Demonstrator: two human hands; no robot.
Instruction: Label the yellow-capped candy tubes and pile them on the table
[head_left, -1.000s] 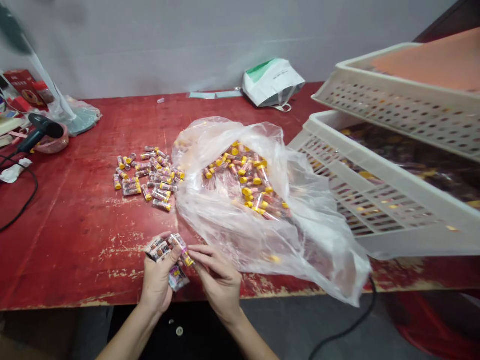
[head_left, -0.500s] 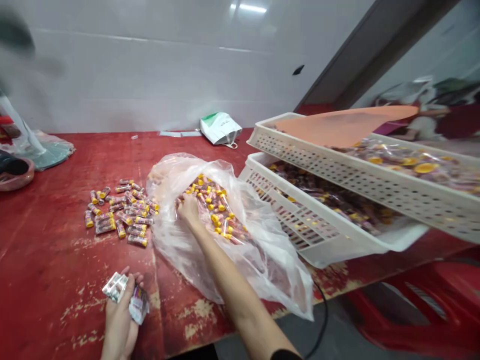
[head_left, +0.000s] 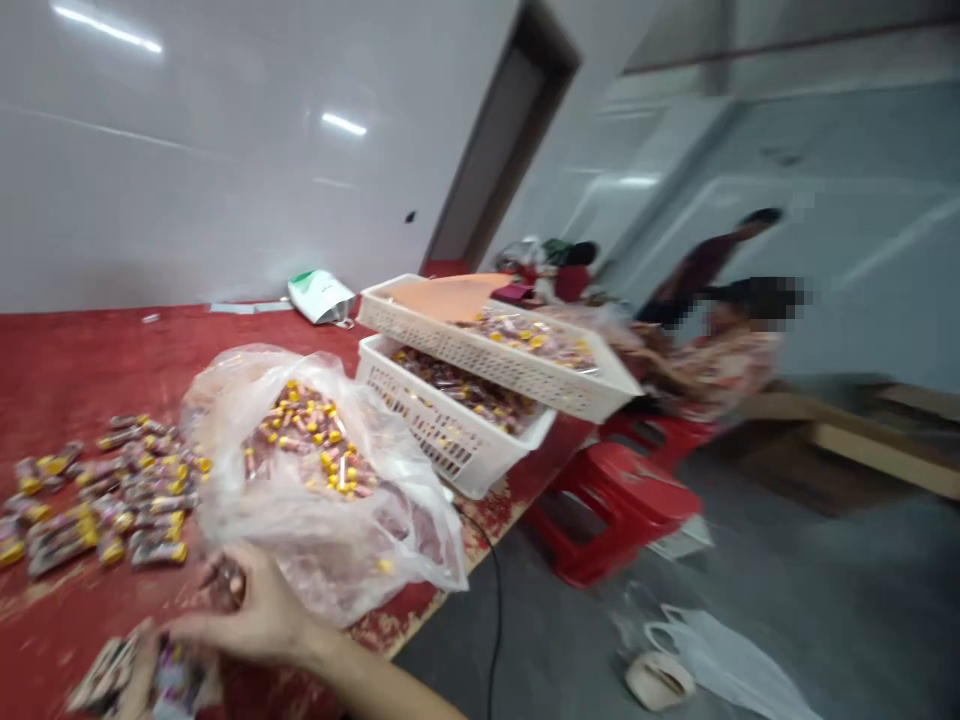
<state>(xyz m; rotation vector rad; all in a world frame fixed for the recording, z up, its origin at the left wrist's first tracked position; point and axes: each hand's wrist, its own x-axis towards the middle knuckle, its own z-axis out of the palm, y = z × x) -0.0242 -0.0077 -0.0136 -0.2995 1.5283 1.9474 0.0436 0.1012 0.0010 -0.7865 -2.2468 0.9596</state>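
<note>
on the red table (head_left: 75,370), two white crates (head_left: 442,450) hold yellow-capped tubes (head_left: 315,440), the plastic bag (head_left: 337,545) still holds many, and my right hand (head_left: 255,612) curls around something blurred (head_left: 227,583).

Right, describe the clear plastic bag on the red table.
The clear plastic bag is thin, crumpled film, lying slumped open on the red table. Inside lie many small wrapped tubes with yellow caps. A pile of similar tubes sits to its left, a white plastic crate to its right, and the person's right hand in front of its near edge.
</note>
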